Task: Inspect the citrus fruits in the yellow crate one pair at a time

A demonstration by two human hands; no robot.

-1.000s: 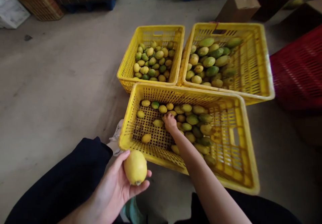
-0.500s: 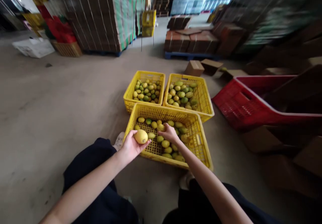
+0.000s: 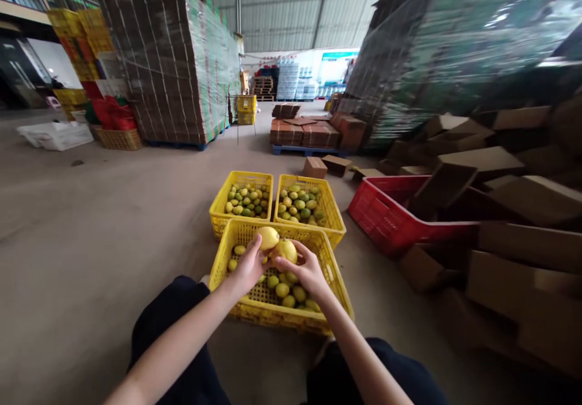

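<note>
My left hand (image 3: 250, 267) is closed round a pale yellow fruit (image 3: 268, 237). Beside it, my right hand (image 3: 305, 267) grips a second yellow fruit (image 3: 285, 251), with the two fruits close together. Both hands are above the near yellow crate (image 3: 291, 315), where several yellow-green fruits (image 3: 289, 290) lie mostly to the right. Behind it stand a back left yellow crate (image 3: 217, 212) and a back right yellow crate (image 3: 335, 216), each holding many green and yellow fruits.
To the right is a red crate (image 3: 386, 220) with cardboard in it, beside piled cardboard boxes (image 3: 504, 271). Wrapped stacks on pallets (image 3: 159, 65) rise at the back left and back right. Flat cartons (image 3: 304, 133) lie on a blue pallet. My knees flank the near crate.
My right hand has lifted a fruit out of the near crate and brought it beside the one in my left hand. The camera view has tilted up.
</note>
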